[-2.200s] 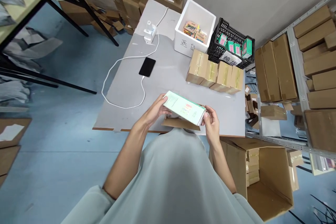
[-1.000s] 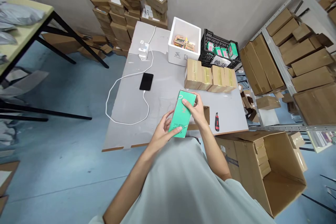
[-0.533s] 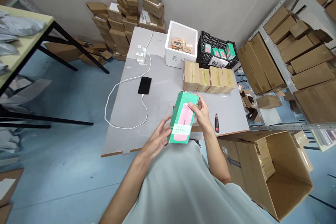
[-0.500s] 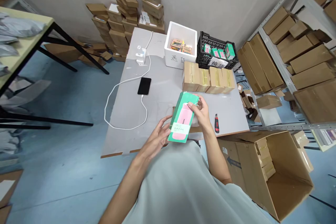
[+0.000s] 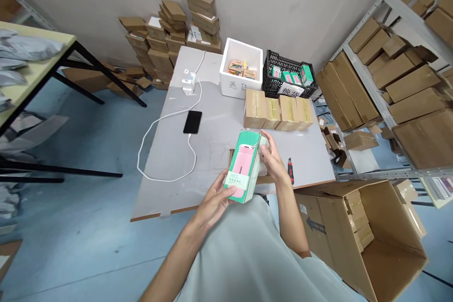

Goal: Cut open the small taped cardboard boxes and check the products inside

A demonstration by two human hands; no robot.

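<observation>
A green product box [image 5: 244,163] with a pink device printed on its front is held between my two hands, tilted, above the table's front edge. My left hand [image 5: 214,203] grips its lower left end, thumb on the front face. At its upper right side my right hand [image 5: 273,158] is closed round the edge, and a pale side panel of the box shows there. Partly hidden behind the box, an open brown carton [image 5: 265,179] lies on the grey table [image 5: 212,155]. A red and black box cutter [image 5: 290,171] rests to the right of my right hand.
Taped brown boxes [image 5: 255,109] stand in a row behind my hands. Beyond them are a white foam bin [image 5: 231,86] and a black crate [image 5: 271,87] holding green boxes. A phone [image 5: 193,122] on a white cable lies left. A large open carton [image 5: 329,231] stands right.
The green box has turned, so its pale right side now shows. My left thumb has come onto its front, and my right thumb has moved from the front to the side.
</observation>
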